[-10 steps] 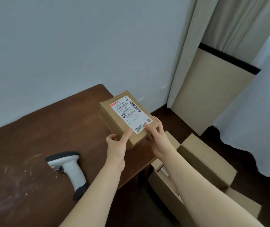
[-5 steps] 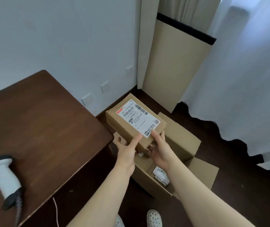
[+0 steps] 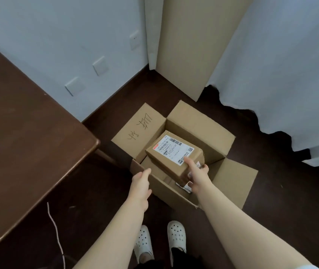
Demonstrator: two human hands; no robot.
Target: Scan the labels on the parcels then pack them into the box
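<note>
right hand (image 3: 197, 176) grips one parcel (image 3: 174, 157) over one box (image 3: 199, 127); left hand (image 3: 140, 186) released.

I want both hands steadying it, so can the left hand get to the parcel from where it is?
Probably yes. The left hand is empty at the box's near-left edge, flaps open, nothing between it and the parcel the right hand holds.

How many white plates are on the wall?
3. One sits lowest, near the table; one is in the middle; one is highest, beside the curtain. The table might hide more.
</note>
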